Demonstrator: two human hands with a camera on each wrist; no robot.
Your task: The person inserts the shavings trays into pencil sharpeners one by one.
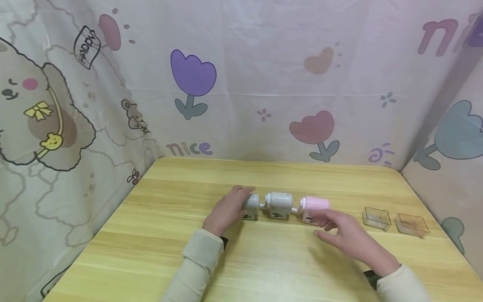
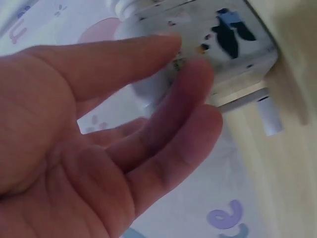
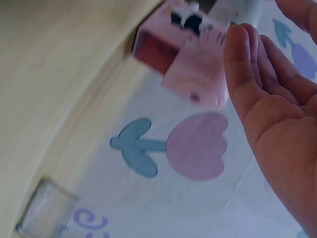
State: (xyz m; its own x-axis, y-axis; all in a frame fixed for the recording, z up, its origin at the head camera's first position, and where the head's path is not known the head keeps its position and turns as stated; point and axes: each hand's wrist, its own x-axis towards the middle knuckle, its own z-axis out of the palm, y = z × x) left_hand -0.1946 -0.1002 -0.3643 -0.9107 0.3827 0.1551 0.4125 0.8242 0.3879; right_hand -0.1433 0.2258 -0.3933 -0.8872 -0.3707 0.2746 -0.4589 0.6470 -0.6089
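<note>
Three little boxy gadgets sit in a row on a wood-look table [image 1: 241, 272]: a grey box [image 1: 251, 206], a middle box [image 1: 278, 205] that's also greyish, and a pink box [image 1: 316, 204] at the right end. White pegs [image 1: 294, 210] stick out in the gaps between them.

The left hand [image 1: 227, 209] is over the grey box, thumb in front and fingers reaching across the top. From the left wrist view, the fingers look loosely bent, not wrapped round anything. Can't tell whether the tips actually touch it. That view also shows a dark leafy print and a small white crank [image 2: 270, 111].

The right hand [image 1: 349, 233] is relaxed too, fingers mostly extended and nothing in its grasp. It's right beside the pink box, overlapping its lower corner in the head view, so again I can't say if there's contact. The right wrist view catches a reddish opening [image 3: 156, 53] in that box.

Farther right are two small see-through trays: a clear tray [image 1: 376, 218] and an orange-tinted tray [image 1: 412, 225], side by side. Behind it all hangs a flower-print curtain [image 1: 249, 50].
</note>
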